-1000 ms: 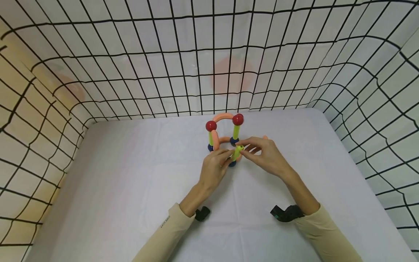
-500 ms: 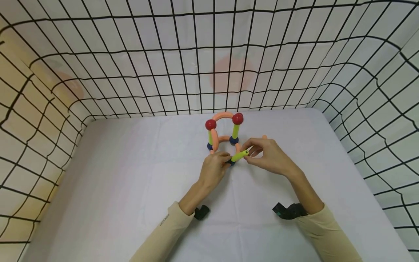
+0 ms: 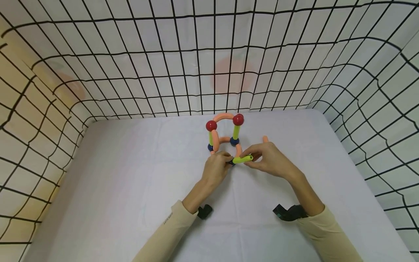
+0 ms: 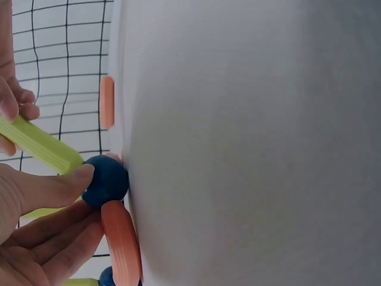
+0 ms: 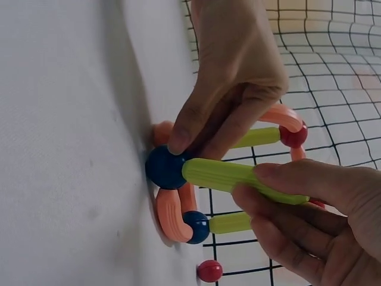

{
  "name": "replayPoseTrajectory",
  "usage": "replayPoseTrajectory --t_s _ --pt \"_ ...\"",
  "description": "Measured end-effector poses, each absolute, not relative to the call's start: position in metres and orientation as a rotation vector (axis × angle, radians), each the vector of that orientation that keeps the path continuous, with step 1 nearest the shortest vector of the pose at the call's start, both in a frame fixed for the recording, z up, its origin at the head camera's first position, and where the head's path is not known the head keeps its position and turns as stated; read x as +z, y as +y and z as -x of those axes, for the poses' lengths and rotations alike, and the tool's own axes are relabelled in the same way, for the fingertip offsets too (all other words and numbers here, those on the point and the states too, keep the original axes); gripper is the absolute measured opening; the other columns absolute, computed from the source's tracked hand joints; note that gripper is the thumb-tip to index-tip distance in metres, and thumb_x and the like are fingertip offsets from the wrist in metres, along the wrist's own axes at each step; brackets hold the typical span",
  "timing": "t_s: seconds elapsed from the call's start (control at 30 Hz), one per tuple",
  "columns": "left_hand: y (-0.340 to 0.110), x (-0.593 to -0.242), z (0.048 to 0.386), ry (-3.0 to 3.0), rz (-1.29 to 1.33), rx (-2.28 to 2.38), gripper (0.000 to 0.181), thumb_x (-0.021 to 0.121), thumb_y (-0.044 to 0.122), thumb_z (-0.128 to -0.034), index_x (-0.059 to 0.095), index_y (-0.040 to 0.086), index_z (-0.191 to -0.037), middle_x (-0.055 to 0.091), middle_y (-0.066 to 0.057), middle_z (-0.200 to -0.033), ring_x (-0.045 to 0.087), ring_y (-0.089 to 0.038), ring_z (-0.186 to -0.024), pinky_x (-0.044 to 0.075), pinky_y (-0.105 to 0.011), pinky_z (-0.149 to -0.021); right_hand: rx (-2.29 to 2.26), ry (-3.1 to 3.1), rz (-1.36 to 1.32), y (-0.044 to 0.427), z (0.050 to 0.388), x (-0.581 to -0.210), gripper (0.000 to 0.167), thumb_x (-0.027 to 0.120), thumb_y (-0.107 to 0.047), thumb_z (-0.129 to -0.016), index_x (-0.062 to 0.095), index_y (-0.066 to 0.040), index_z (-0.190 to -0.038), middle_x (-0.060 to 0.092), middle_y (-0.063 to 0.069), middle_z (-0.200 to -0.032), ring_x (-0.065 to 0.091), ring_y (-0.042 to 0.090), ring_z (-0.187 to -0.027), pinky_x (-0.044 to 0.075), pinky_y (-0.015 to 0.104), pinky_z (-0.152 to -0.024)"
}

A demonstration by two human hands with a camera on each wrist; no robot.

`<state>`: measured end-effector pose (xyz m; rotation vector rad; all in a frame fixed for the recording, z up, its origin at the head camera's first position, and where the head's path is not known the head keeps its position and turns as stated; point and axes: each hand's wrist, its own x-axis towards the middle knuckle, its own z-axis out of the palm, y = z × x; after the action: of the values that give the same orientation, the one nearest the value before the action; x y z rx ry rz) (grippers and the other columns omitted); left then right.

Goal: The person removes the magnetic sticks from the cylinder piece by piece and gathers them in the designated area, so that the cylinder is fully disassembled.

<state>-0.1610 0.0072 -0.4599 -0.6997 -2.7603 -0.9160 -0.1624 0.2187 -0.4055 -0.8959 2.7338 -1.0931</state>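
My left hand (image 3: 216, 168) pinches a blue ball (image 5: 165, 167) at the near corner of a ball-and-rod frame, with the thumb on the ball. My right hand (image 3: 270, 160) grips a lime-green rod (image 5: 219, 174) between thumb and fingers. One end of that rod meets the blue ball; it leans to the right. Behind the hands stands the rest of the frame: red balls (image 3: 211, 125) on top, green uprights (image 3: 236, 132), dark blue balls (image 3: 234, 141) at the base, and curved orange rods (image 3: 224, 116) linking them.
A loose orange piece (image 3: 265, 139) lies on the white cloth (image 3: 131, 174) behind my right hand. In the right wrist view a red ball (image 5: 210, 271) rests beyond the frame. Black wire mesh (image 3: 203, 62) walls the back and both sides.
The green rod has tipped from steep to nearly flat, its free end swinging right. My left fingers went from the rod down to the blue ball, and my right hand shifted slightly right and nearer.
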Motion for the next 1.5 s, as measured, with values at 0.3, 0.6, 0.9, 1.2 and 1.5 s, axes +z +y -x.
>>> replayPoseTrajectory --t_s 0.3,0.6,0.9,1.2,1.5 --pt "0.010 -0.462 0.162 -2.790 0.668 -0.944 0.024 0.081 0.001 -0.0862 0.080 0.002 -0.110 0.079 -0.010 -0.107 0.076 -0.022 -0.100 0.063 -0.034 -0.088 -1.097 2.797 0.857 0.214 0.162 -0.407 0.027 0.084 0.002 -0.082 0.079 -0.001 -0.108 0.081 0.009 -0.097 0.076 0.018 -0.078 0.034 0.075 -0.113" --pt "0.013 -0.462 0.158 -2.804 0.677 -0.955 0.024 0.081 0.003 -0.0871 0.080 0.001 -0.111 0.078 -0.011 -0.106 0.075 -0.022 -0.099 0.063 -0.033 -0.088 -1.093 2.803 0.889 0.217 0.159 -0.405 0.022 0.086 0.001 -0.081 0.080 -0.001 -0.102 0.081 0.007 -0.088 0.079 0.019 -0.076 0.050 0.062 -0.108" --pt "0.014 -0.461 0.157 -2.802 0.686 -0.917 0.023 0.081 0.003 -0.0868 0.080 0.001 -0.110 0.078 -0.010 -0.107 0.075 -0.021 -0.099 0.063 -0.031 -0.087 -1.110 2.805 0.885 0.222 0.159 -0.405 0.024 0.086 0.002 -0.080 0.080 0.001 -0.103 0.081 0.011 -0.091 0.078 0.019 -0.075 0.066 0.037 -0.075" --pt "0.015 -0.460 0.158 -2.789 0.696 -0.907 0.022 0.080 0.001 -0.0871 0.080 0.001 -0.109 0.079 -0.010 -0.106 0.076 -0.022 -0.098 0.064 -0.032 -0.085 -1.170 2.832 0.837 0.234 0.157 -0.394 0.024 0.087 -0.001 -0.080 0.080 -0.002 -0.104 0.080 0.009 -0.093 0.075 0.015 -0.077 0.063 0.023 -0.070" --pt "0.011 -0.458 0.158 -2.799 0.701 -0.928 0.021 0.080 0.000 -0.0874 0.081 0.000 -0.109 0.078 -0.011 -0.105 0.075 -0.023 -0.100 0.063 -0.033 -0.087 -1.165 2.777 0.679 0.248 0.161 -0.383 0.016 0.081 -0.018 -0.091 0.076 -0.013 -0.105 0.077 0.001 -0.104 0.067 0.015 -0.092 0.060 0.026 -0.080"
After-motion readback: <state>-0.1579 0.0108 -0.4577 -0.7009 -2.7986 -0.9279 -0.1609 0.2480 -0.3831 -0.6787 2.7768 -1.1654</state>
